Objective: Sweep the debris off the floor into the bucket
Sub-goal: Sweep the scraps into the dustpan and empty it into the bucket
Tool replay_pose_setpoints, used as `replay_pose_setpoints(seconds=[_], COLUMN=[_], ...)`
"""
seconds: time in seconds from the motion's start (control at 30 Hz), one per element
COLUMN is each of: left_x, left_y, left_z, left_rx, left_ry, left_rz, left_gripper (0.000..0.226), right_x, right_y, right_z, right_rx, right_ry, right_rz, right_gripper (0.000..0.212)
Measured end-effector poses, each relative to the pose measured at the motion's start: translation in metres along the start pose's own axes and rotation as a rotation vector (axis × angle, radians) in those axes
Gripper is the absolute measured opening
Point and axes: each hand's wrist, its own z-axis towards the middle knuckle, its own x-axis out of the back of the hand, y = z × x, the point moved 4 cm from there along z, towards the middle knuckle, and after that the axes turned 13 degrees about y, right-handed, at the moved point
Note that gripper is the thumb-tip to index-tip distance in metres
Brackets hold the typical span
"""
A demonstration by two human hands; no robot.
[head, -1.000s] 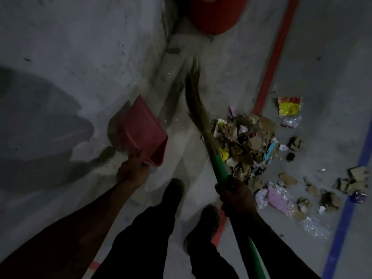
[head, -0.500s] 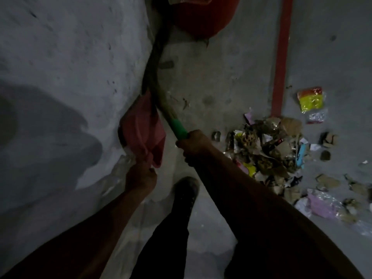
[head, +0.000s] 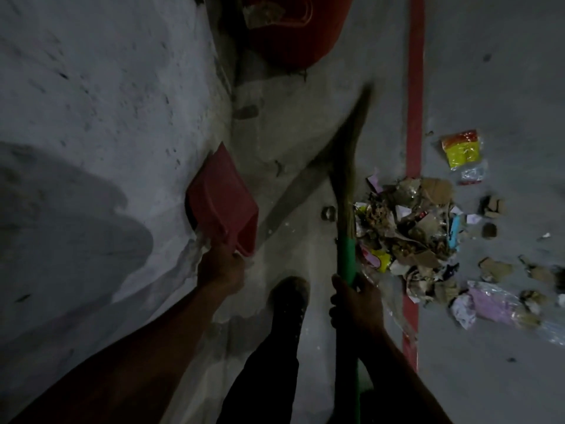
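Holding the broom in our right hand, fingers wrapped round the green shaft just below the bristle bundle; left hand grips the handle of the red dustpan, raised off the floor next to the wall. Debris sits in a loose pile just right of the bristles, straddling the red line, with strays further right: a yellow wrapper, cardboard bits, clear plastic film. Bucket is ahead at top of frame, by the wall, well apart from the pile.

We judge it all light: paper, card, film. Card scraps are stiff and should slide; film is limp, likely to cling or ride over bristles. Bristles look soft and blurred at the tip, so short strokes. We'd keep the broom hold low for control and get the pan lip flat on the floor, mouth toward the pile.
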Motion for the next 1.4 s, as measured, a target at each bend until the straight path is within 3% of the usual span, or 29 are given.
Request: replay_pose_setpoints(seconds=[0.17, 0.33, 0.5, 0.6, 0.73, 0.93, 1.03, 1.17, 1.3, 1.4], left_x=[0.001, 0.003, 0.003, 0.003, -0.001, -0.009, -0.016, -0.026, -0.034, -0.041], left_y=[0.002, -0.001, 0.001, 0.011, 0.028, 0.055, 0.063, 0.079, 0.089, 0.093], left_z=[0.009, 0.020, 0.018, 0.011, 0.002, -0.017, -0.022, -0.035, -0.060, -0.082], left_rx=[0.001, 0.008, 0.043, -0.043, -0.077, -0.157, -0.150, -0.246, -0.240, -0.210], left_ry=[-0.064, -0.038, -0.044, -0.022, -0.020, -0.057, -0.084, -0.068, -0.041, -0.095], left_rz=[-0.040, -0.013, -0.017, 0.026, -0.013, -0.021, -0.002, 0.018, 0.034, 0.051], left_gripper=[0.056, 0.057, 0.059, 0.056, 0.032, 0.044, 0.047, 0.049, 0.058, 0.044], right_x=[-0.047, -0.102, -0.060, -0.021, 0.020, 0.000, -0.005, 0.041, 0.100, 0.132], right_y=[-0.038, -0.060, -0.006, 0.025, 0.036, 0.015, 0.014, 0.037, 0.053, 0.056], right_z=[-0.019, 0.003, 0.024, 0.020, 0.001, -0.004, 0.027, 0.051, 0.039, 0.026], right_rx=[0.242, 0.091, 0.021, -0.126, -0.190, 0.036, -0.089, -0.304, -0.286, -0.226], right_ry=[-0.114, -0.337, -0.163, -0.064, 0.079, -0.026, -0.048, -0.001, 0.040, 0.044], right_rz=[-0.077, -0.251, -0.315, -0.092, 0.139, 0.070, 0.076, 0.264, 0.315, 0.244], right_gripper=[0.018, 0.031, 0.035, 0.028, 0.017, 0.020, 0.027, 0.026, 0.020, 0.021])
